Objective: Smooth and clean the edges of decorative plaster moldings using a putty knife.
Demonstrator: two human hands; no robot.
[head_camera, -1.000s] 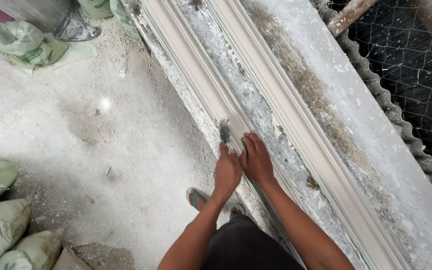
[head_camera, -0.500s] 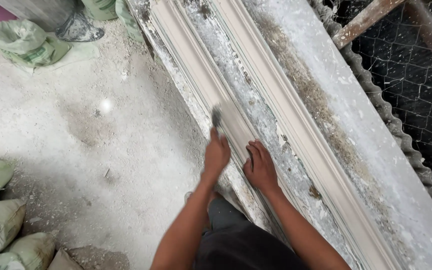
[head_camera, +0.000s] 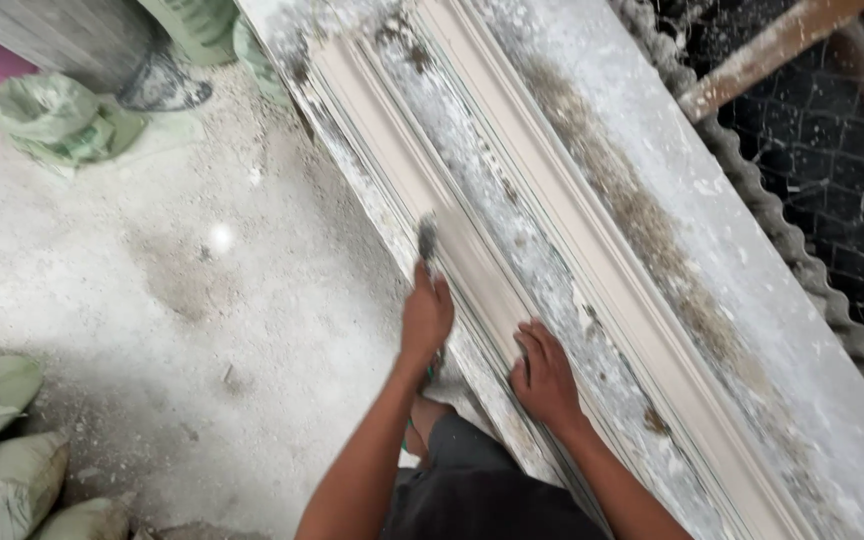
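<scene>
Brush gripped in left hand, fingers curled tight round handle, bristles ahead on moulding | moulding long axis diagonal, running away up-left | right hand flat on its groove, fingers together, just behind-right | both forearms extended forward

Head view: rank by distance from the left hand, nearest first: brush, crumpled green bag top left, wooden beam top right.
From the left hand:
1. Brush, gripped in it, blade on the moulding just ahead.
2. Crumpled green bag, far up-left on the floor.
3. Wooden beam, top right by the mesh.
Bag and beam: close call.
</scene>
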